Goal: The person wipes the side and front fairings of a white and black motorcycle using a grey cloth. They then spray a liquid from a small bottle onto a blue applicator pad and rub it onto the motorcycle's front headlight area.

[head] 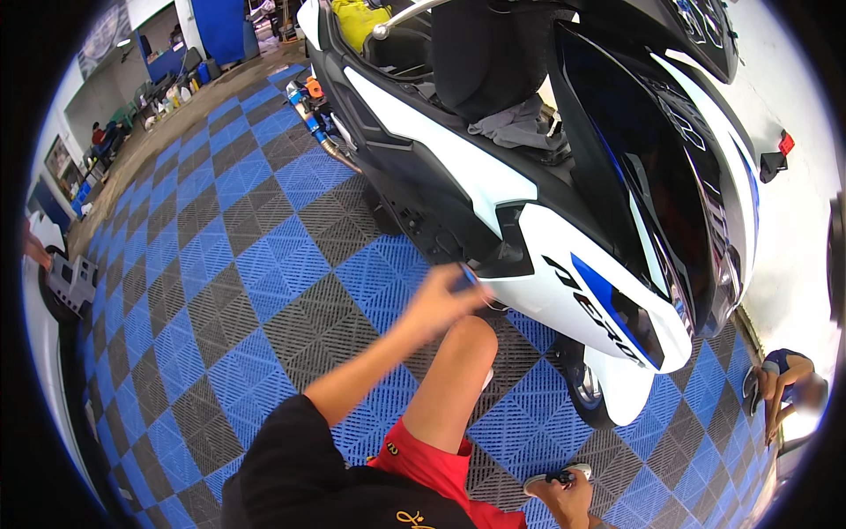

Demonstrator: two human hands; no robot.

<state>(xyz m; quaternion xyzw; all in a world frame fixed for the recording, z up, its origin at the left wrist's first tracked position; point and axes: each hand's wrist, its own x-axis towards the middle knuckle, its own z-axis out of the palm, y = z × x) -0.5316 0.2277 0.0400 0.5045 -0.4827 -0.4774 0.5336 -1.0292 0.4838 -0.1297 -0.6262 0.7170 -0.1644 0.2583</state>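
Observation:
In the head view a scooter with white, black and blue panels stands before me, its front fairing [581, 297] to the right. My left hand [443, 294], blurred, reaches to the lower edge of the fairing. It grips a small dark object [464, 280] with a blue edge, partly hidden by my fingers. The fingertips are at the white panel; whether they touch it I cannot tell. Low down, near a light-edged shoe [583, 470], my right hand [570, 497] holds a small black object [560, 477].
Blue and grey interlocking floor tiles [277, 258] lie under the scooter. Grey cloth [512, 125] rests in the scooter's step-through. A person [786, 380] crouches at the right by a white wall [786, 218]. Several bottles [175, 98] stand at the far left, and a grey plastic step stool [73, 281] nearer.

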